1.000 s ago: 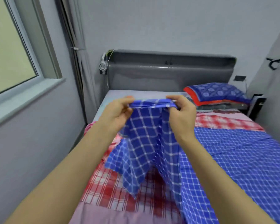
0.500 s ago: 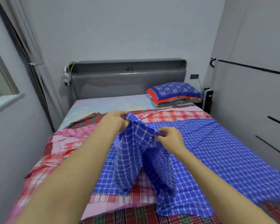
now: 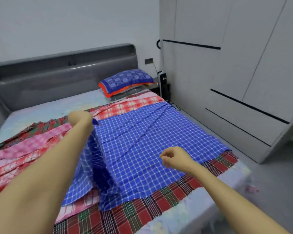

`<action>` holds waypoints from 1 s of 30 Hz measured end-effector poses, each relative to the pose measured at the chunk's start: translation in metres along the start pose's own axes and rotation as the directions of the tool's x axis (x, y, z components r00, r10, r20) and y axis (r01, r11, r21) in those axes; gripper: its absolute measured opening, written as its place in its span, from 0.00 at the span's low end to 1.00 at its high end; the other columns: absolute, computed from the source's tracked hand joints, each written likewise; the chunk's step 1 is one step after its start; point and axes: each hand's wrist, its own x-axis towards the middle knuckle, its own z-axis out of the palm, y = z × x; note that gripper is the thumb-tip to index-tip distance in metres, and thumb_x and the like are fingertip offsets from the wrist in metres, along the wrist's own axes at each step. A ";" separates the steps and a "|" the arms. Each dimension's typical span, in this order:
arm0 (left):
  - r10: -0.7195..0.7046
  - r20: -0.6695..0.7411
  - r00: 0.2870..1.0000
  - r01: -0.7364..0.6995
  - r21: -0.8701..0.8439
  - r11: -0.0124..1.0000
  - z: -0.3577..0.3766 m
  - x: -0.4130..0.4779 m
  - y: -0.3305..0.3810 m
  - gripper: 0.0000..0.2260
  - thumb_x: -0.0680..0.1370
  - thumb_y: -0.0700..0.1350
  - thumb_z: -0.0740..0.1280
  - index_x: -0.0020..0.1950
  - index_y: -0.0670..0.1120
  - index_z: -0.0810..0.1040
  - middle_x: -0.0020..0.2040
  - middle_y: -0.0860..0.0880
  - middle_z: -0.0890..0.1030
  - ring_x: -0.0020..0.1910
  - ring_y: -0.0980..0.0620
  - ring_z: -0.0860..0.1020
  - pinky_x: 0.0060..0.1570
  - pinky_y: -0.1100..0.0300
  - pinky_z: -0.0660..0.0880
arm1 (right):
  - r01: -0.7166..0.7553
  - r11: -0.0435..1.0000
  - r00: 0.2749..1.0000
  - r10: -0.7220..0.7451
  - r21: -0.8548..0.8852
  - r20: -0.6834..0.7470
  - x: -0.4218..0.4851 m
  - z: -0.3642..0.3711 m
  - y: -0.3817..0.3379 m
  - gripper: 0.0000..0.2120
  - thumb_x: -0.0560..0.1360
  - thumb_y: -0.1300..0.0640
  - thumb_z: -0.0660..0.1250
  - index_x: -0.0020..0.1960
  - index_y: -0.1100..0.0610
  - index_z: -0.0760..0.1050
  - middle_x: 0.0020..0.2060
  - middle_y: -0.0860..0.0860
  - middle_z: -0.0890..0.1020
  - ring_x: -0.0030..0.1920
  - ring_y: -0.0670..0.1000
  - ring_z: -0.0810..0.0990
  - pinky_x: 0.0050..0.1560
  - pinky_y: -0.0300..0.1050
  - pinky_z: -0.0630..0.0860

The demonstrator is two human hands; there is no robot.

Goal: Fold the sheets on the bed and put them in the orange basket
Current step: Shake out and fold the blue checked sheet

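Observation:
A blue checked sheet (image 3: 147,141) lies spread over the bed, its left edge lifted into a ridge. My left hand (image 3: 79,119) grips that raised edge near the far left corner of the sheet. My right hand (image 3: 175,157) hovers over the blue sheet with fingers loosely curled and holds nothing. Under the blue sheet lie a red-and-green plaid sheet (image 3: 125,215), a red-and-white checked sheet (image 3: 125,108) and a pink checked sheet (image 3: 32,144). The orange basket is not in view.
A grey padded headboard (image 3: 57,81) stands at the far end. Stacked pillows (image 3: 127,81) sit at the bed's far right corner. White wardrobe doors (image 3: 235,73) run along the right wall, with grey floor (image 3: 277,174) between them and the bed.
My right hand has let go of the blue sheet and moved right and nearer to me. My left hand keeps its grip. The view has swung to the right.

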 end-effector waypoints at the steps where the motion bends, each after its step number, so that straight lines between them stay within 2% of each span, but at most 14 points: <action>1: 0.050 -0.059 0.997 -0.043 0.119 0.992 0.016 0.012 -0.001 0.08 0.81 0.38 0.55 0.43 0.46 0.68 0.35 0.51 0.67 0.42 0.54 0.74 0.31 0.68 0.71 | -0.018 1.000 1.000 0.018 0.018 -0.019 -0.004 -0.013 0.014 0.09 0.80 0.57 0.61 0.58 0.58 0.76 0.47 0.55 0.82 0.46 0.52 0.81 0.50 0.48 0.78; 3: 0.041 -0.142 0.989 -0.003 0.258 0.966 0.043 0.025 0.004 0.10 0.81 0.37 0.55 0.53 0.39 0.75 0.50 0.46 0.78 0.57 0.51 0.75 0.50 0.63 0.71 | -0.062 0.997 0.996 0.065 0.049 -0.061 -0.012 -0.041 0.046 0.08 0.80 0.58 0.62 0.56 0.58 0.77 0.46 0.55 0.83 0.46 0.53 0.81 0.50 0.48 0.78; 4: 0.139 -0.186 0.973 -0.069 0.339 0.938 0.065 0.030 0.006 0.12 0.81 0.39 0.57 0.60 0.38 0.75 0.58 0.43 0.78 0.60 0.49 0.74 0.57 0.60 0.70 | -0.089 0.994 0.992 0.094 0.063 -0.083 -0.016 -0.056 0.066 0.08 0.80 0.58 0.62 0.55 0.58 0.77 0.45 0.55 0.83 0.45 0.53 0.81 0.50 0.49 0.78; 6: 0.181 -0.128 0.975 -0.125 0.358 0.925 0.100 0.015 0.014 0.15 0.80 0.42 0.60 0.65 0.38 0.73 0.63 0.40 0.76 0.62 0.44 0.74 0.60 0.55 0.70 | -0.126 0.989 0.983 0.134 0.074 -0.124 -0.019 -0.083 0.100 0.06 0.79 0.59 0.62 0.52 0.56 0.78 0.42 0.54 0.83 0.44 0.53 0.82 0.50 0.50 0.78; 10: 0.285 0.055 0.957 -0.282 0.409 0.868 0.186 -0.044 0.039 0.12 0.78 0.34 0.60 0.60 0.31 0.74 0.59 0.33 0.76 0.60 0.35 0.74 0.57 0.47 0.71 | -0.189 0.980 0.970 0.196 0.057 -0.146 -0.011 -0.138 0.170 0.06 0.79 0.59 0.62 0.50 0.55 0.77 0.38 0.52 0.83 0.39 0.50 0.81 0.45 0.48 0.79; 13: 0.275 0.149 0.950 -0.313 0.513 0.800 0.273 -0.062 0.064 0.09 0.75 0.32 0.65 0.54 0.30 0.77 0.54 0.33 0.79 0.56 0.36 0.77 0.53 0.48 0.74 | -0.224 0.972 0.961 0.232 0.069 -0.153 0.010 -0.177 0.220 0.07 0.79 0.60 0.62 0.46 0.54 0.77 0.35 0.50 0.82 0.36 0.50 0.80 0.40 0.45 0.78; 15: 0.237 0.256 0.937 -0.342 0.546 0.765 0.328 -0.082 0.080 0.07 0.72 0.32 0.68 0.49 0.31 0.79 0.42 0.35 0.80 0.47 0.40 0.80 0.44 0.49 0.76 | -0.250 0.962 0.951 0.266 0.115 -0.161 0.030 -0.207 0.249 0.09 0.78 0.61 0.62 0.42 0.51 0.76 0.35 0.51 0.82 0.36 0.51 0.80 0.42 0.47 0.78; 17: 0.250 0.347 0.904 -0.407 0.519 0.751 0.384 -0.116 0.098 0.08 0.71 0.38 0.72 0.44 0.32 0.80 0.29 0.41 0.74 0.36 0.43 0.76 0.34 0.52 0.72 | -0.264 0.957 0.950 0.280 0.124 -0.139 0.051 -0.239 0.277 0.10 0.78 0.61 0.62 0.41 0.51 0.76 0.34 0.51 0.82 0.35 0.50 0.80 0.44 0.47 0.78; 19: 0.318 0.422 0.849 -0.503 0.462 0.730 0.432 -0.151 0.121 0.13 0.71 0.45 0.74 0.40 0.34 0.79 0.26 0.44 0.70 0.31 0.44 0.72 0.33 0.53 0.68 | -0.271 0.953 0.943 0.291 0.137 -0.160 0.068 -0.268 0.299 0.08 0.77 0.61 0.63 0.42 0.54 0.77 0.34 0.51 0.82 0.33 0.48 0.79 0.42 0.45 0.78; 22: 0.454 0.518 0.725 -0.654 0.311 0.689 0.501 -0.208 0.154 0.12 0.75 0.44 0.68 0.36 0.36 0.78 0.31 0.41 0.76 0.33 0.42 0.76 0.36 0.52 0.74 | -0.308 0.935 0.909 0.344 0.178 -0.233 0.089 -0.302 0.332 0.09 0.77 0.59 0.63 0.40 0.54 0.78 0.32 0.51 0.82 0.30 0.47 0.78 0.36 0.41 0.74; 24: 0.557 0.550 0.622 -0.738 0.172 0.653 0.536 -0.255 0.172 0.12 0.74 0.45 0.67 0.38 0.37 0.80 0.37 0.40 0.81 0.39 0.42 0.79 0.41 0.51 0.77 | -0.353 0.913 0.871 0.401 0.204 -0.285 0.100 -0.316 0.361 0.11 0.75 0.59 0.63 0.36 0.55 0.78 0.29 0.51 0.82 0.31 0.49 0.79 0.39 0.46 0.77; 26: 0.647 0.544 0.534 -0.800 0.076 0.596 0.584 -0.304 0.185 0.11 0.74 0.45 0.66 0.37 0.39 0.80 0.35 0.41 0.82 0.39 0.42 0.79 0.41 0.52 0.75 | -0.403 0.879 0.826 0.470 0.255 -0.311 0.119 -0.338 0.403 0.12 0.73 0.58 0.63 0.32 0.54 0.77 0.29 0.52 0.83 0.33 0.53 0.80 0.42 0.52 0.80; 28: 0.649 0.589 0.482 -0.809 0.015 0.588 0.628 -0.342 0.179 0.09 0.75 0.42 0.63 0.37 0.40 0.77 0.32 0.42 0.81 0.35 0.44 0.79 0.38 0.53 0.75 | -0.457 0.847 0.801 0.524 0.271 -0.289 0.139 -0.356 0.448 0.14 0.73 0.58 0.63 0.30 0.51 0.75 0.32 0.54 0.84 0.37 0.57 0.82 0.44 0.52 0.80; 30: 0.600 0.651 0.465 -0.808 0.035 0.589 0.663 -0.354 0.153 0.07 0.76 0.41 0.62 0.41 0.39 0.76 0.33 0.42 0.81 0.35 0.43 0.78 0.38 0.53 0.75 | -0.508 0.823 0.789 0.563 0.254 -0.247 0.151 -0.359 0.484 0.14 0.74 0.59 0.64 0.30 0.50 0.75 0.36 0.56 0.85 0.42 0.58 0.83 0.45 0.50 0.80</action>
